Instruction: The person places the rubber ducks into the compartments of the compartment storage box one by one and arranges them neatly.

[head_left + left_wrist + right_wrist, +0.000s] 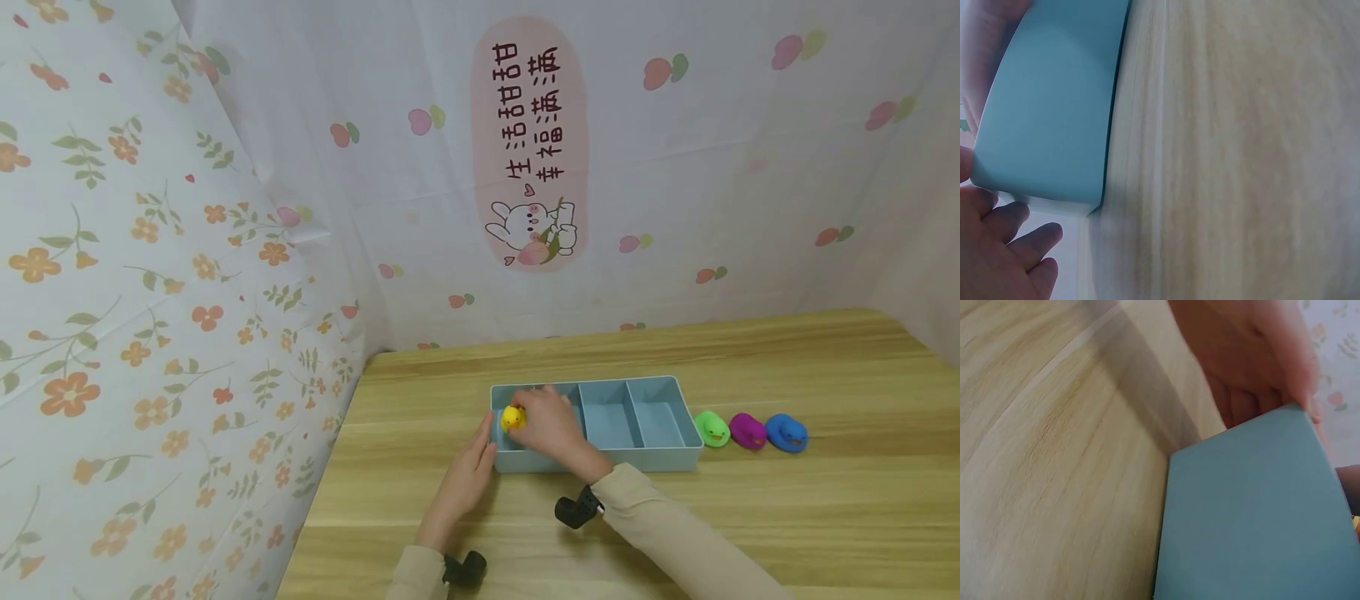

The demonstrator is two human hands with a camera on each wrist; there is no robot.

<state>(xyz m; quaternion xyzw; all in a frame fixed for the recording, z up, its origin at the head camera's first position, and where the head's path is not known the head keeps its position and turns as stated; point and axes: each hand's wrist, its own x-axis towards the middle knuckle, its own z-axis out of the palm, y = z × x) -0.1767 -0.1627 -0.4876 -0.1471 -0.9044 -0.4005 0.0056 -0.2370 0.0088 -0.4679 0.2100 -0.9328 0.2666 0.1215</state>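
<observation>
A light blue divided tray (600, 460) lies on the wooden table. My right hand (551, 427) reaches over its left end and pinches a yellow duck (513, 417), which is at the leftmost compartment; whether it touches the bottom cannot be told. My left hand (463, 482) rests against the tray's left end wall with fingers extended. In the left wrist view, the fingers of the left hand (1004, 250) lie along the end of the tray (1054, 106). The right wrist view shows the left hand (1254, 362) touching the corner of the tray (1254, 506).
Right of the tray, a green duck (712, 429), a purple duck (748, 431) and a blue duck (787, 433) stand in a row on the table (862, 517). Two compartments toward the tray's right end hold nothing. Printed cloth (420, 192) hangs behind and at the left.
</observation>
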